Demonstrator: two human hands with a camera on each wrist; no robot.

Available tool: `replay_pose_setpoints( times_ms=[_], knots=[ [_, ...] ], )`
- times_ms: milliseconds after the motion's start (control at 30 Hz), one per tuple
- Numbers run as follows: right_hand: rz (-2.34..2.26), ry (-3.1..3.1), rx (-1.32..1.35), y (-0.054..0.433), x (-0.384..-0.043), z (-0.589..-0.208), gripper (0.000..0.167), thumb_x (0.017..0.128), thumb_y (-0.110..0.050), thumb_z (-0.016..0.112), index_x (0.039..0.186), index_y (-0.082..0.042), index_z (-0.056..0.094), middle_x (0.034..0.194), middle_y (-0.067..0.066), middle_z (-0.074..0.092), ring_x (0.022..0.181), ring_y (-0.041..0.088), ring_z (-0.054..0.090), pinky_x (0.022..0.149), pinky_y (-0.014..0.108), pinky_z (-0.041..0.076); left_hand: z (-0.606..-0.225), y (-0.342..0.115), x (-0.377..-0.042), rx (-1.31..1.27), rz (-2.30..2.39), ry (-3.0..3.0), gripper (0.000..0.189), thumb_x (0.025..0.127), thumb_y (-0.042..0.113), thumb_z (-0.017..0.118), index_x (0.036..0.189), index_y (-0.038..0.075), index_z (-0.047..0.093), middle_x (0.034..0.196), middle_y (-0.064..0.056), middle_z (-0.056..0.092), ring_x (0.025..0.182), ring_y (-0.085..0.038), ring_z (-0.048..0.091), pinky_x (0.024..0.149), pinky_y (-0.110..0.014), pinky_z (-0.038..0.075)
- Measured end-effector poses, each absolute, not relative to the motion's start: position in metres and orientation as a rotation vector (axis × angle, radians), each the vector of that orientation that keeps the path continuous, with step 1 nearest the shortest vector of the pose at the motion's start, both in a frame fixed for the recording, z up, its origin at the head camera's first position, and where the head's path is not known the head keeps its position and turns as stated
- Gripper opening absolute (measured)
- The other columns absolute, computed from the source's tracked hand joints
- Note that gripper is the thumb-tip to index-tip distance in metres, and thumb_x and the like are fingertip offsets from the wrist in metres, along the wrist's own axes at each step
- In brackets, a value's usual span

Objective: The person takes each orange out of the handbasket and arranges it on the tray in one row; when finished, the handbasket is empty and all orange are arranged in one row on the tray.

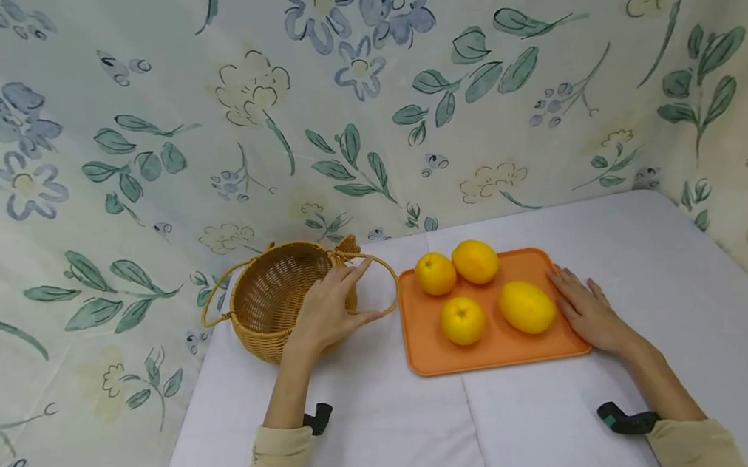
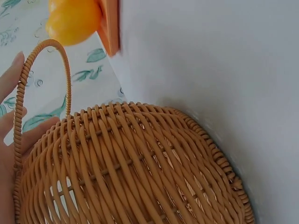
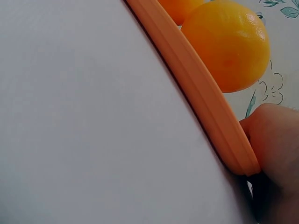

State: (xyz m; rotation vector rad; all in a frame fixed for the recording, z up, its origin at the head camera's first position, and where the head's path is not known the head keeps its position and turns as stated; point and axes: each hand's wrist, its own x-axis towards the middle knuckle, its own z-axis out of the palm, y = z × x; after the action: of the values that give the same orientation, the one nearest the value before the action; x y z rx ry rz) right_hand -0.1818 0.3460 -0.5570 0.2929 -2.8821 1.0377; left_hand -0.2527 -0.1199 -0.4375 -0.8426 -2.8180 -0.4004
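Note:
A brown wicker basket (image 1: 268, 324) with two looped handles stands at the left, its inside bare. My left hand (image 1: 323, 308) is over its right side, fingers spread across the right handle (image 1: 391, 276), with index finger and thumb at the loop. In the left wrist view, the fingers lie behind that handle (image 2: 21, 102). My right hand (image 1: 588, 311) rests along the right edge of an orange tray (image 1: 435, 358), fingers fairly straight at its rim. On the tray sit two round oranges (image 1: 464, 320) and two longer, lemon-like yellow fruits (image 1: 527, 307).
A white cloth (image 1: 392, 439) covers the table. Behind the table and along its sides hangs a flower-patterned curtain (image 1: 350, 117). The tray's left edge lies close to the basket's right handle.

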Motion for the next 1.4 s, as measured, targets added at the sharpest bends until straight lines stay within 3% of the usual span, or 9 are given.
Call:
replay_pose_setpoints(
  times_ms=[400,1000,1200,1333,1400],
  knots=[
    [1.030,-2.904,0.256,0.345,-0.181,-0.560,0.056,0.112,-0.017,0.038,0.161,0.005,0.024,0.168,0.031,0.015,0.157,0.052,0.010,0.127,0.063,-0.013,-0.442,-0.138,-0.260,-0.900,-0.354,-2.786,0.097,0.075,0.057,0.088,0.157,0.026,0.046,0.134,-0.005,0.064,0.118,-0.024,0.060,0.093,-0.046,0.057],
    [1.045,-2.900,0.244,0.343,-0.178,-0.556,0.056,0.113,-0.019,0.036,0.161,0.005,0.023,0.169,0.031,0.013,0.157,0.051,0.007,0.126,0.064,-0.014,-0.435,-0.165,-0.270,-0.901,-0.363,-2.813,0.098,0.076,0.057,0.088,0.157,0.023,0.046,0.141,-0.010,0.064,0.131,-0.029,0.058,0.105,-0.053,0.048],
    [1.090,-2.895,0.273,0.346,-0.178,-0.553,0.058,0.109,-0.008,0.037,0.160,0.011,0.017,0.166,0.037,0.014,0.156,0.054,0.008,0.126,0.065,-0.013,-0.438,-0.154,-0.264,-0.979,-0.267,-2.663,0.087,0.078,0.047,0.089,0.150,0.014,0.055,0.138,-0.013,0.066,0.131,-0.030,0.060,0.119,-0.065,0.033],
    [1.142,-2.895,0.302,0.348,-0.180,-0.549,0.061,0.108,-0.007,0.038,0.160,0.013,0.014,0.164,0.039,0.016,0.155,0.055,0.009,0.125,0.066,-0.013,-0.445,-0.130,-0.246,-1.067,-0.266,-2.460,0.079,0.080,0.040,0.090,0.144,0.007,0.059,0.140,-0.017,0.064,0.133,-0.034,0.059,0.121,-0.064,0.034],
    [1.181,-2.898,0.304,0.348,-0.181,-0.546,0.062,0.107,-0.004,0.039,0.161,0.010,0.012,0.165,0.038,0.015,0.155,0.056,0.008,0.124,0.068,-0.014,-0.449,-0.112,-0.234,-1.109,-0.307,-2.455,0.080,0.084,0.039,0.087,0.148,0.005,0.054,0.148,-0.018,0.058,0.138,-0.035,0.055,0.123,-0.059,0.035]
  ],
)
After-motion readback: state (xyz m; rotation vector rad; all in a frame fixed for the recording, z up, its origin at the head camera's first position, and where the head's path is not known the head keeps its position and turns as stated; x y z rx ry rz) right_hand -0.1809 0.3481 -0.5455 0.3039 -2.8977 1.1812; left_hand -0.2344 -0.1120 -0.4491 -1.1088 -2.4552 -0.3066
